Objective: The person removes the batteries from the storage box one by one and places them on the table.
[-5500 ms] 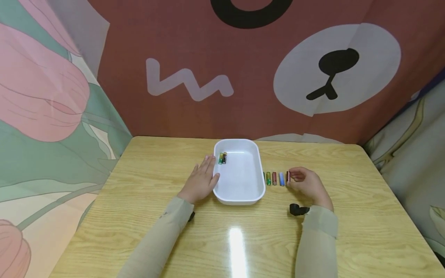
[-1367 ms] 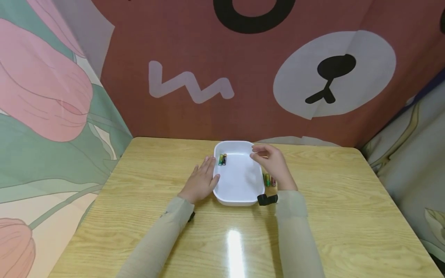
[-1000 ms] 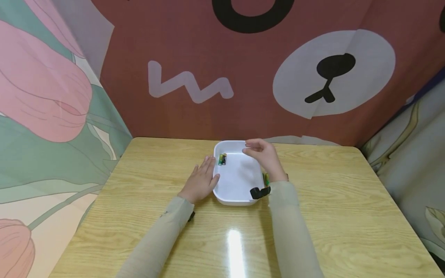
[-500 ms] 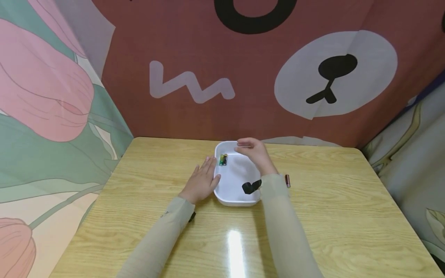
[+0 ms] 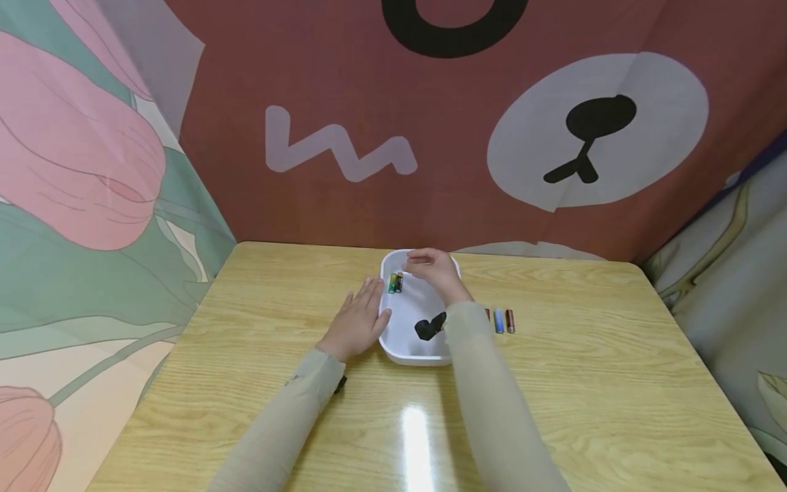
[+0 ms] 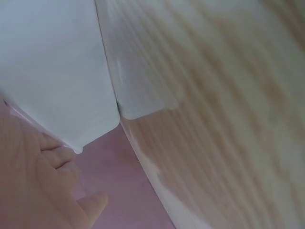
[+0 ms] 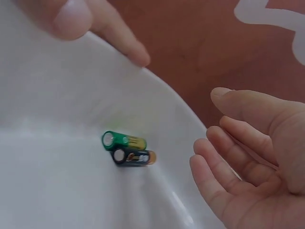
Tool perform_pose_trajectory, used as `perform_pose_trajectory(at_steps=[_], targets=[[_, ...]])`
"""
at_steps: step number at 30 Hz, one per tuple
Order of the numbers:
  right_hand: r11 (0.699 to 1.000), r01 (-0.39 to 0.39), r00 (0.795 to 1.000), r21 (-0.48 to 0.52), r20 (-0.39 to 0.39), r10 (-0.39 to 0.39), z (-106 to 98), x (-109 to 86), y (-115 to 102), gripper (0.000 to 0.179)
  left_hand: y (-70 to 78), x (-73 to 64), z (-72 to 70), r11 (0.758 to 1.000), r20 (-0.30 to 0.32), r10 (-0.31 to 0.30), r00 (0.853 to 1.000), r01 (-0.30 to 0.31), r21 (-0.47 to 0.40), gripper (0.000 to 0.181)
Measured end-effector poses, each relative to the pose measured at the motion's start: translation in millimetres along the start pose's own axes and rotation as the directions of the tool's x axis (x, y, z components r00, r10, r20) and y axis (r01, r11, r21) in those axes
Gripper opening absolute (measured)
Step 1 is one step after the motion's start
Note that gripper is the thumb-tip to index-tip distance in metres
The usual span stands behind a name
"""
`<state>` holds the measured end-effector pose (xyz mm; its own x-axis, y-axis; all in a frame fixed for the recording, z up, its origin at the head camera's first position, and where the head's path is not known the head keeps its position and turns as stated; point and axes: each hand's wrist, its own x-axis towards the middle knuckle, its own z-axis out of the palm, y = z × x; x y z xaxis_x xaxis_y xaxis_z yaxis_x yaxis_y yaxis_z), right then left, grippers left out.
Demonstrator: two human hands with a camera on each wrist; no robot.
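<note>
A white tray (image 5: pixel 410 350) stands on the wooden table. Inside it, by the left wall, a green-and-yellow battery (image 5: pixel 392 283) and a black battery (image 5: pixel 399 283) lie side by side. My left hand (image 5: pixel 355 318) rests with straight fingers against the tray's left rim. Over the tray's far part hovers my right hand (image 5: pixel 435 273), near those batteries. In the right wrist view its fingers (image 7: pixel 233 167) are loosely bent, apart from the thumb, and nothing shows between them. The left wrist view shows the tray's outer wall (image 6: pixel 57 67) beside my left hand (image 6: pixel 38 176).
On the table right of the tray lie a blue battery (image 5: pixel 499 321), a dark red battery (image 5: pixel 510 321) and a red one (image 5: pixel 488 314) partly covered by my right sleeve (image 5: pixel 473 342). A printed cloth (image 5: pixel 332 212) hangs behind the table's far edge.
From the dark red battery at the row's right end, my right hand has moved left, over the tray towards the two batteries inside. My left hand has stayed at the rim.
</note>
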<state>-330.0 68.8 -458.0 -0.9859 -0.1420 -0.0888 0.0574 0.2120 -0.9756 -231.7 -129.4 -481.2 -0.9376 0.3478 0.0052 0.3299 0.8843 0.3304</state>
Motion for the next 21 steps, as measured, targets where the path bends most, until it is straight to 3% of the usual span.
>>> perform_pose_trajectory(at_steps=[9, 21], targets=[[0.998, 0.032, 0.999, -0.047, 0.005, -0.031, 7, 6.7, 16, 0.04, 0.1, 0.4, 0.2, 1.0, -0.008, 0.006, 1.0, -0.006, -0.003, 0.068], [0.988, 0.019, 1.0, -0.153, 0.014, -0.017, 18, 12.6, 30, 0.044, 0.0, 0.2, 0.7, 1.0, 0.0, -0.006, 1.0, 0.006, 0.001, 0.068]])
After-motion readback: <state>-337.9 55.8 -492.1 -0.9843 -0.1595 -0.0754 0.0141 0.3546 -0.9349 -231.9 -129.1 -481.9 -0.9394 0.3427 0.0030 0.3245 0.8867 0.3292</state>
